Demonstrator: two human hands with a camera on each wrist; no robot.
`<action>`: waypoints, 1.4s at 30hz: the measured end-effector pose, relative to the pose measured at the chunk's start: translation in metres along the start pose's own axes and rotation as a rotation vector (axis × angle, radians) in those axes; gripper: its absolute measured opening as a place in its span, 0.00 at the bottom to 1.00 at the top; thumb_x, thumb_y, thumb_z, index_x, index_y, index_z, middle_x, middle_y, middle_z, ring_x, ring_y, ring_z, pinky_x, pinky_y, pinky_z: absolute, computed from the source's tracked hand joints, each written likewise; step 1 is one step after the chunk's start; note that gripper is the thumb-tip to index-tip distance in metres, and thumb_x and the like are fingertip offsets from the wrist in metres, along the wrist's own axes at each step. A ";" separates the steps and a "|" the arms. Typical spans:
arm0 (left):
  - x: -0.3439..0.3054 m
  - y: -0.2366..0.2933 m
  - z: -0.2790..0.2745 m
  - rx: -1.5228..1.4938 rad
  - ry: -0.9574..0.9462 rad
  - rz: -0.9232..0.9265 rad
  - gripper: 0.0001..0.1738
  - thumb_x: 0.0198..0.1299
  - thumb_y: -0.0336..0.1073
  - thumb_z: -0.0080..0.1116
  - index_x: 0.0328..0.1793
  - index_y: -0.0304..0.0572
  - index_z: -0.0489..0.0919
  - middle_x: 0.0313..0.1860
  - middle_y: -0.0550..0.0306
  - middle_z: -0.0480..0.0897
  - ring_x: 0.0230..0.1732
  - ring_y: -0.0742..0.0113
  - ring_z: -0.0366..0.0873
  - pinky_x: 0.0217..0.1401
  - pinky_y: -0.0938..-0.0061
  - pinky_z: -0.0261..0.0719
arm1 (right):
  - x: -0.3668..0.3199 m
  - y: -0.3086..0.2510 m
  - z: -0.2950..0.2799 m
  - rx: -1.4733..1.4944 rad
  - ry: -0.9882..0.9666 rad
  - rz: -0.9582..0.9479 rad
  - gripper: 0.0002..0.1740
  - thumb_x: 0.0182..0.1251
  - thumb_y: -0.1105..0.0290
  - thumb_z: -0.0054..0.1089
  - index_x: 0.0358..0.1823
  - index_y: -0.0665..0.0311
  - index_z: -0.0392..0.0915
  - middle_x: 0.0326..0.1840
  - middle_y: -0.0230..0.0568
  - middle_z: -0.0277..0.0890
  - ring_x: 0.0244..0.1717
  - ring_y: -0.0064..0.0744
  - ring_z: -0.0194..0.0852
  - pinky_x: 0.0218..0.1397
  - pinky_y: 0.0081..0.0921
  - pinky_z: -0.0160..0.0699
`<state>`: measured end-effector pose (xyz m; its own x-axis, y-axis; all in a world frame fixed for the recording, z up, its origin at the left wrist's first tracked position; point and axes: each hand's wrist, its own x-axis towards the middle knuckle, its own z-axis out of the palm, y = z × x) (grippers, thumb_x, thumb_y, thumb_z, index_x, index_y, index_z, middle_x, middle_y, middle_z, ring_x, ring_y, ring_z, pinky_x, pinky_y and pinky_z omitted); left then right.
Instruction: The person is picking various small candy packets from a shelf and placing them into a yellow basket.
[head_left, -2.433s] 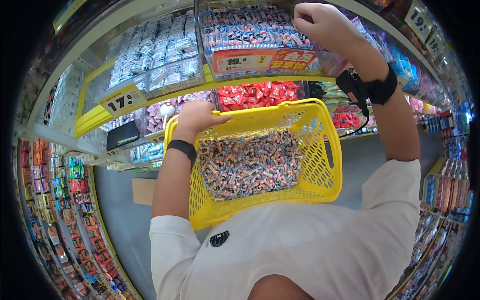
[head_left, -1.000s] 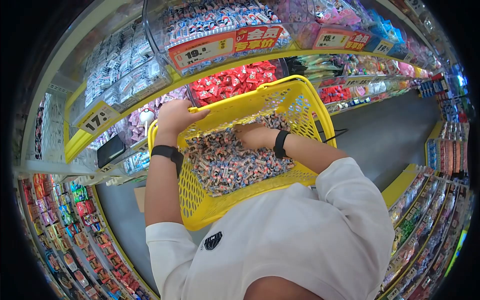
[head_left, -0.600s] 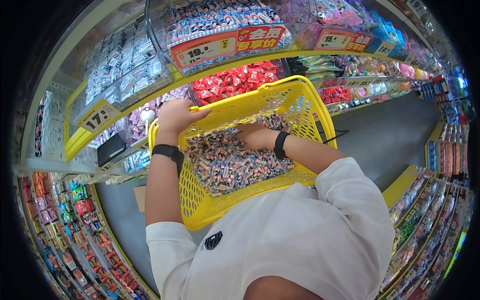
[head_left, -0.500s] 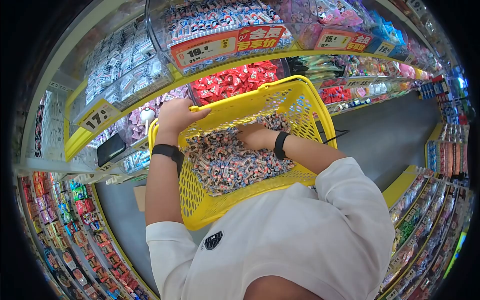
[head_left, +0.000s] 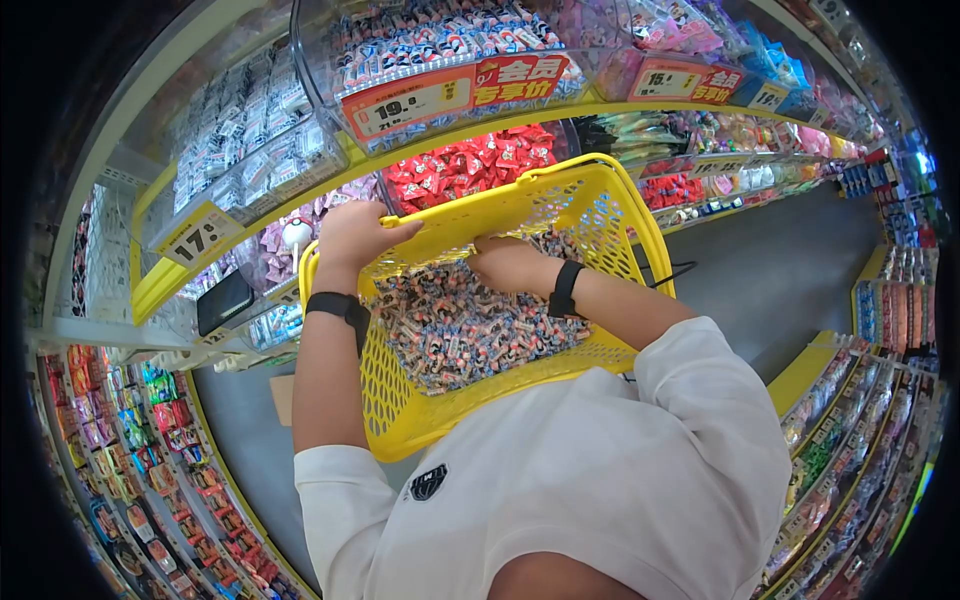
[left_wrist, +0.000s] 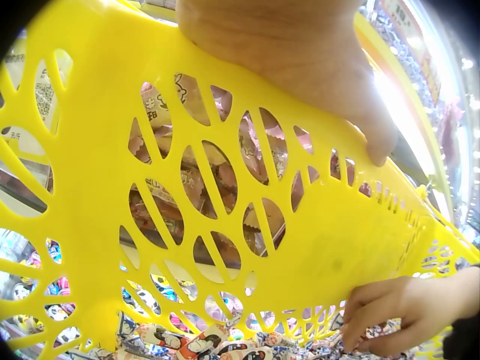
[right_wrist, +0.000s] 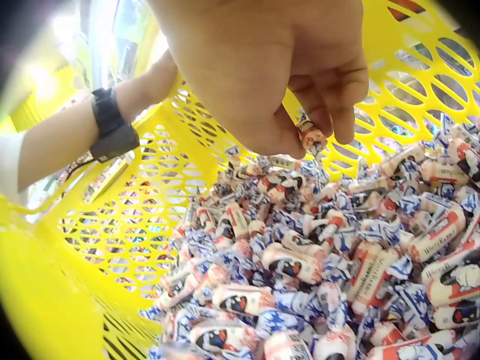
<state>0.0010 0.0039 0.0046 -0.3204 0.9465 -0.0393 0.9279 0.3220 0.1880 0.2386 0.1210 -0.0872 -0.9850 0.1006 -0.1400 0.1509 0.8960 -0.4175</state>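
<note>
In the head view my left hand (head_left: 353,238) grips the back-left rim of a yellow shopping basket (head_left: 410,425), thumb lying along the rim. The perforated basket wall (left_wrist: 82,150) fills much of the left wrist view below that hand. Wrapped candies (head_left: 460,335) with white, blue and red wrappers cover the basket's bottom. My right hand (head_left: 515,268) is inside the basket, low over the back of the pile. Close up in the right wrist view, its thumb and fingers pinch one wrapped candy (right_wrist: 311,137) just above the others.
Clear bins of wrapped candy (head_left: 450,45) line the shelf beyond the basket, above red-wrapped sweets (head_left: 470,165). A price sign (head_left: 410,105) hangs on the bin front. A black phone-like slab (head_left: 225,300) lies at left. Packaged goods fill racks (head_left: 150,450) on both sides.
My right hand has come from the upper right by the shelf bins down into the basket, then risen slightly off the pile. The left hand keeps its hold on the rim. The view has shifted.
</note>
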 end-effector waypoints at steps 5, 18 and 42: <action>0.000 0.001 -0.001 0.006 -0.007 -0.001 0.39 0.48 0.75 0.61 0.27 0.40 0.86 0.23 0.45 0.82 0.30 0.46 0.82 0.36 0.55 0.77 | 0.003 -0.015 -0.037 0.177 -0.068 0.048 0.07 0.57 0.73 0.58 0.37 0.64 0.81 0.42 0.51 0.75 0.45 0.52 0.78 0.47 0.47 0.76; 0.000 0.000 0.001 0.018 0.027 0.013 0.38 0.47 0.75 0.61 0.27 0.41 0.86 0.22 0.46 0.82 0.29 0.48 0.82 0.35 0.56 0.77 | -0.026 -0.052 -0.173 0.271 0.531 -0.235 0.08 0.61 0.76 0.60 0.42 0.62 0.81 0.42 0.41 0.77 0.40 0.40 0.77 0.42 0.33 0.76; -0.001 0.001 -0.002 -0.007 0.010 0.004 0.38 0.48 0.73 0.61 0.28 0.40 0.86 0.24 0.45 0.82 0.31 0.46 0.82 0.37 0.54 0.77 | 0.013 -0.010 -0.344 -0.320 0.400 0.221 0.16 0.60 0.63 0.54 0.41 0.66 0.85 0.41 0.58 0.83 0.45 0.55 0.82 0.52 0.43 0.80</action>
<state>0.0023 0.0029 0.0067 -0.3186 0.9475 -0.0283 0.9278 0.3179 0.1952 0.1956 0.2621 0.2245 -0.8972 0.4012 0.1845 0.3857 0.9154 -0.1150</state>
